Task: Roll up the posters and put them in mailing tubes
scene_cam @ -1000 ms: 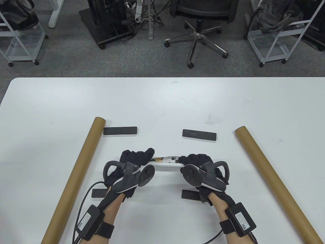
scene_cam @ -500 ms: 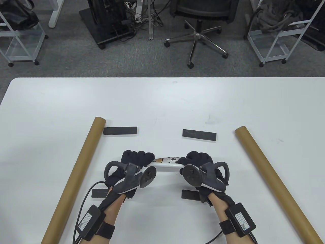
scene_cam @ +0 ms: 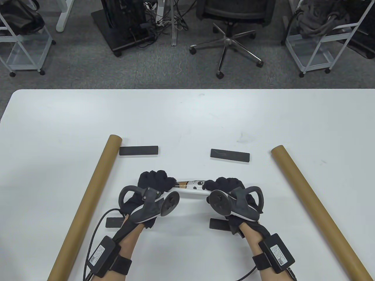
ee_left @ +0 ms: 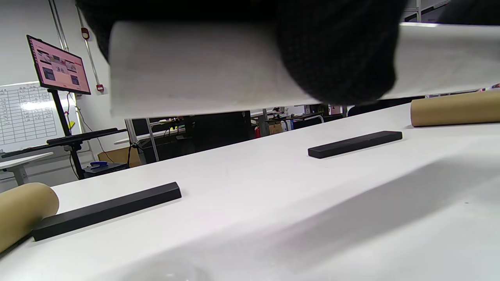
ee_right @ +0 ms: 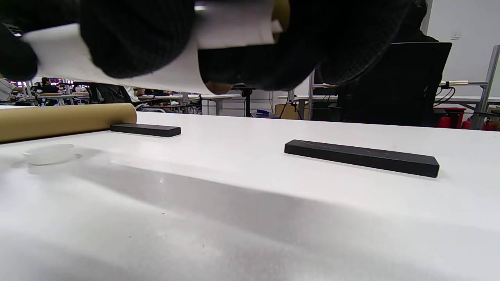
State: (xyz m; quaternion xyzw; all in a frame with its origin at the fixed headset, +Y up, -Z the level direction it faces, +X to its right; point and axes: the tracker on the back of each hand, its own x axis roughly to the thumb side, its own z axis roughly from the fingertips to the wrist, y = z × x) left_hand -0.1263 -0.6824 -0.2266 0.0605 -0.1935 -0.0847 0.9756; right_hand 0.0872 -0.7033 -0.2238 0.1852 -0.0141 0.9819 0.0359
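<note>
surface (scene_cam: 187, 117): white
mailing tubes (scene_cam: 88, 202) (scene_cam: 316, 207): kraft brown
bars (scene_cam: 139, 150) (scene_cam: 230, 155): matt black
poster (scene_cam: 192, 186): white outside, with black spots and an orange patch
gloves (scene_cam: 153, 181) (scene_cam: 225, 184): black

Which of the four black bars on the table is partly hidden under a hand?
The near-right black bar: the right hand covers its right end. The other three bars lie in full view.
</note>
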